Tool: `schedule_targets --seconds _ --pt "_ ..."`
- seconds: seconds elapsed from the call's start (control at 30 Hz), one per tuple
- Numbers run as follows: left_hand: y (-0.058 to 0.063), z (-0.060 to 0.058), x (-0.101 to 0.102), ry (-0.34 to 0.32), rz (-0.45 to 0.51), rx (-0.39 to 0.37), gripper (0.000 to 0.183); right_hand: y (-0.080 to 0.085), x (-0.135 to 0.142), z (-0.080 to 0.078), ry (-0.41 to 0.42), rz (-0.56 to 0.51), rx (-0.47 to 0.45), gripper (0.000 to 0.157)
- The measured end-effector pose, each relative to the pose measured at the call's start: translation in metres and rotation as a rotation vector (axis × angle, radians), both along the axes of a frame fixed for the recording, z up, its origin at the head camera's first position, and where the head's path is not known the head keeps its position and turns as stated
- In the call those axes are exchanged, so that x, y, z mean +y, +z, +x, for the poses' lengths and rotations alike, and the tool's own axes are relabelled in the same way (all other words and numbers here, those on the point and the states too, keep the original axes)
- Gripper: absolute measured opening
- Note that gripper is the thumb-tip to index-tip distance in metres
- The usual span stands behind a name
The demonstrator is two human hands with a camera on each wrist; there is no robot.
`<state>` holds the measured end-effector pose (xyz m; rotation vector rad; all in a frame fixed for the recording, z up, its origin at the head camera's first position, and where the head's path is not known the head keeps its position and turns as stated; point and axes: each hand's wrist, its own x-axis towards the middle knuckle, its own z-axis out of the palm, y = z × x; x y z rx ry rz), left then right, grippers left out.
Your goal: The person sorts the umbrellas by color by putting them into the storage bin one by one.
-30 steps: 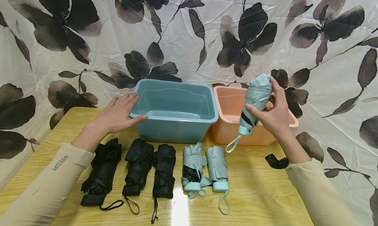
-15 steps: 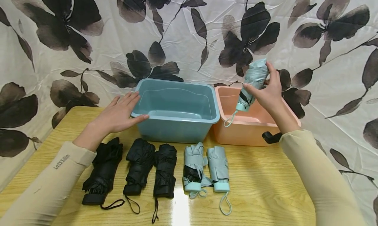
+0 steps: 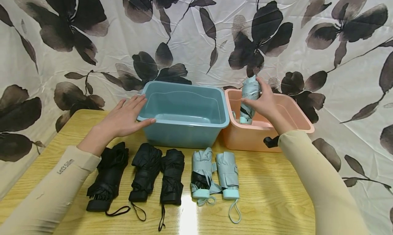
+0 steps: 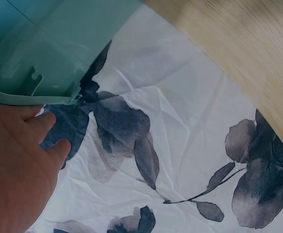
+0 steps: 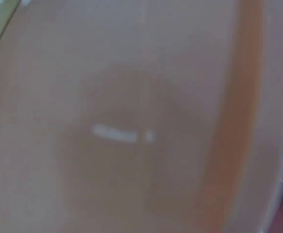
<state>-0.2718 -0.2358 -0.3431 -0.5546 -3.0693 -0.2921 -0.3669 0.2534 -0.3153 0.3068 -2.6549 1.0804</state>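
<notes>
In the head view my right hand (image 3: pixel 264 100) grips a folded light-blue umbrella (image 3: pixel 250 91), held nearly upright with its handle end down inside the pink bin (image 3: pixel 294 108). Fingers lie on its far side, the thumb on the near side. My left hand (image 3: pixel 124 117) rests with straight fingers at the left rim of the blue bin (image 3: pixel 181 134); the left wrist view shows the fingers beside that rim. Two more light-blue umbrellas (image 3: pixel 201 173) and three black umbrellas (image 3: pixel 172 177) lie in a row before the bins. The right wrist view is blurred and mostly filled by the pink bin's wall.
Both bins stand side by side on a wooden table (image 3: pixel 264 201), close to a floral cloth (image 3: pixel 208 33) hanging behind. Wrist loops (image 3: pixel 234 213) of the umbrellas trail toward the front edge. A black camera mount (image 3: pixel 271 142) sits at my right wrist.
My right hand has carried the light-blue umbrella leftward, first up and then down into the pink bin, turning it more upright. The left hand stays at the blue bin's rim.
</notes>
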Motion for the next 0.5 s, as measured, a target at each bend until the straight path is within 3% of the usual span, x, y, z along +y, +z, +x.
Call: schedule_targets --seconds 0.5 --pt "0.000 -0.001 0.000 -0.003 0.003 0.001 0.100 -0.026 -0.012 -0.011 0.167 0.099 -0.261 0.098"
